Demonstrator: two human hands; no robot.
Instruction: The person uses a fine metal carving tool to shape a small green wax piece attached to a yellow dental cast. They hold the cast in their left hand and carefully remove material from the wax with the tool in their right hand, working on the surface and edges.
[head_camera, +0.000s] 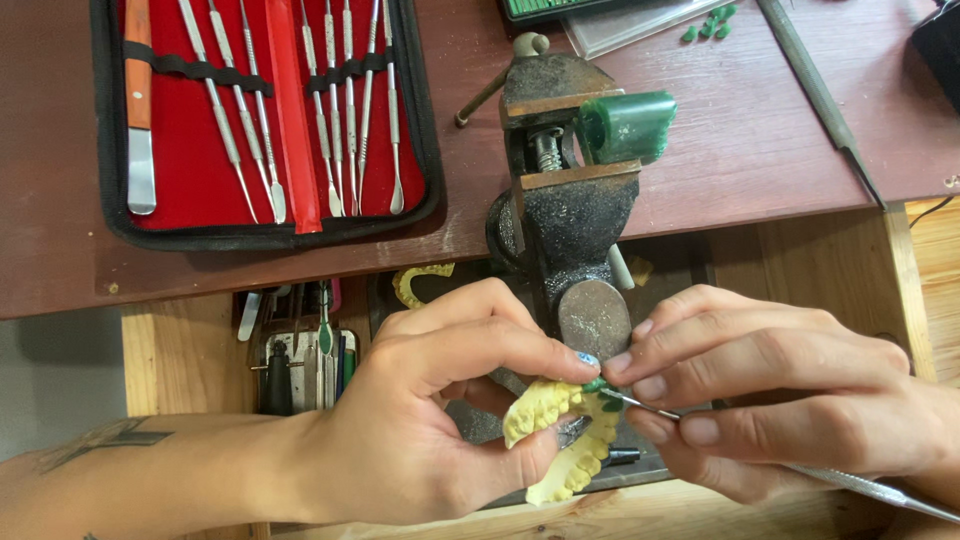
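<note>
My left hand (440, 420) grips a yellow dental cast of teeth (560, 440), thumb under it and forefinger pressing a small green wax piece (600, 388) on top. My right hand (760, 390) holds a thin metal carving tool (860, 485) like a pen. Its tip touches the green wax on the cast. Both hands work just in front of the vise, over an open drawer.
A dark bench vise (570, 200) clamps a green wax block (628, 125) on the reddish table (740, 130). An open red-lined case (265, 110) with several metal instruments lies at the back left. A long metal file (820, 95) and green wax bits (710, 22) lie at the back right. Tools fill the drawer (300, 350).
</note>
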